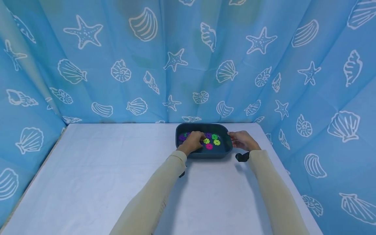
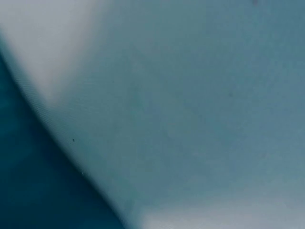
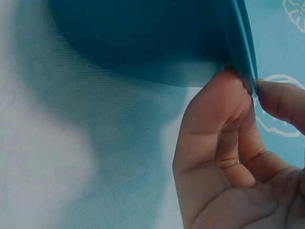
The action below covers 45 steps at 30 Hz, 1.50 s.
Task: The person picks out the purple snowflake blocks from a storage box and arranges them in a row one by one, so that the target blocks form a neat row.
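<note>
A dark teal plastic basin [image 1: 205,156] stands at the back of the table. Inside it lie several flower-shaped plastic discs, among them a pink disc [image 1: 209,146], a yellow disc [image 1: 216,142], a green disc [image 1: 214,136] and a purple disc [image 1: 182,137]. My left hand [image 1: 194,141] reaches over the front wall into the basin, its fingertips bent down among the discs; whether they pinch one is hidden. At the basin's right end, my right hand [image 1: 242,140] pinches the rim [image 3: 243,52] between thumb and fingers. The left wrist view shows only the basin's side [image 2: 43,176] and shaded cloth.
A white cloth covers the table [image 1: 97,176], stretching left and forward of the basin. Directly behind the table hangs a blue curtain [image 1: 188,81] with white shells and starfish, which continues along both sides. Dark wrist straps [image 1: 242,157] show below the sleeves.
</note>
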Motion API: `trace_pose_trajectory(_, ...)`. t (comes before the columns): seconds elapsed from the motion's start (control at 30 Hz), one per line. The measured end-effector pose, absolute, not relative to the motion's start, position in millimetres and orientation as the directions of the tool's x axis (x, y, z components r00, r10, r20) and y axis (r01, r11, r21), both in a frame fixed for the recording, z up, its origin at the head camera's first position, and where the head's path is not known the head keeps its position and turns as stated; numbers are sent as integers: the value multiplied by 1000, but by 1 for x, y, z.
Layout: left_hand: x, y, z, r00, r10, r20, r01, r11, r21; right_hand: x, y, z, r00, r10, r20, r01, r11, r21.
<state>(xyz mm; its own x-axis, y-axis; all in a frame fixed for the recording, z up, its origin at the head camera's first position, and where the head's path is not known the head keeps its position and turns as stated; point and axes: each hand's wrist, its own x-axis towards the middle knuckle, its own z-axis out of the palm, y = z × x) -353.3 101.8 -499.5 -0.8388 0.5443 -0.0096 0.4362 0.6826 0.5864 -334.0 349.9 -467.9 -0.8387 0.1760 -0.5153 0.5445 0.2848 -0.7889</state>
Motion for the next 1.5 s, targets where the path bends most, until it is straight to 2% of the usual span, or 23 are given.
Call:
trace_pose_trajectory(0.5,-351,86,-473,-837,524,160,484,570,664,-332,350,-466,-845,166,-508,534,316,-784)
trace_pose_trajectory(0.8,-359,44,-453,-816,494,298,554,523,648,-334,349,-466,-838,170,-519,545,314,-777)
trace_pose_trajectory(1.07,-362,-9,-446,-832,389,396,554,542,632,-335,347,-465,-836,178,-519,548,316,-774)
trace_pose_trajectory(1.3,-362,-47,-463,-912,275,303,409,627,663,-335,348,-465,-846,149,-511,531,320,-785)
trace_pose_trajectory(1.5,-357,-63,-485,-952,217,216,306,654,692,-336,348,-466,-845,157,-511,532,328,-781)
